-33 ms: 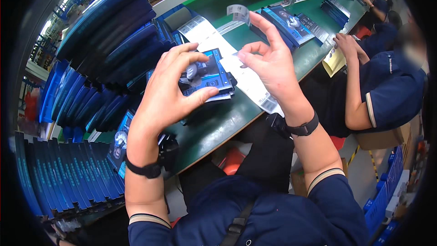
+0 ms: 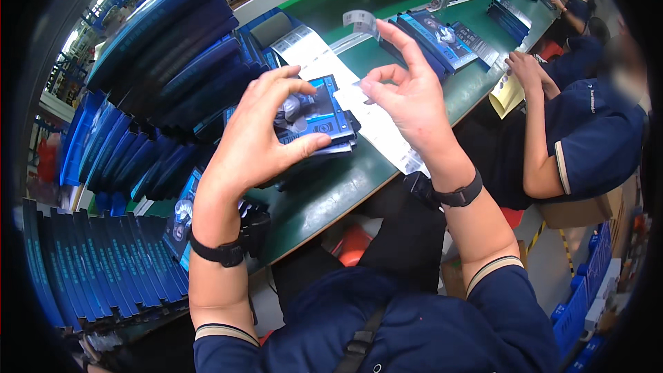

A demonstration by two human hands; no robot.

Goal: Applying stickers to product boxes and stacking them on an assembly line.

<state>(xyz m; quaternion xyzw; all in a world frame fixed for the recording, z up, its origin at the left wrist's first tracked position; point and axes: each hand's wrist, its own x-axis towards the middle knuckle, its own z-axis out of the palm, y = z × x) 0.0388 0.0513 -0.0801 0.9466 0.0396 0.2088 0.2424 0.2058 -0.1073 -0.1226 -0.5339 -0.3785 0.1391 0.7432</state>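
Observation:
My left hand (image 2: 266, 121) arches over a small stack of blue printed boxes (image 2: 322, 126), thumb and fingers spread apart; whether any finger touches the top box, I cannot tell. Between the thumb and a bent finger of my right hand (image 2: 414, 93), a small whitish label (image 2: 351, 96) is pinched beside the stack's right edge. Clinging to that hand's raised index fingertip is a curled strip of printed labels (image 2: 359, 21). Beneath both runs a long white label sheet (image 2: 318, 59), crossing the green table (image 2: 345, 190) and reaching its near edge.
Tall piles of blue boxes (image 2: 162, 48) stand at the left, with a row of upright ones (image 2: 103, 262) below. More boxes (image 2: 438, 38) lie farther along the table. At the right sits a co-worker (image 2: 594, 131) holding a yellow sheet (image 2: 507, 95). Black bands circle my wrists.
The near end of the white label sheet has shifted slightly by my right wrist. Both hands stay almost where they were.

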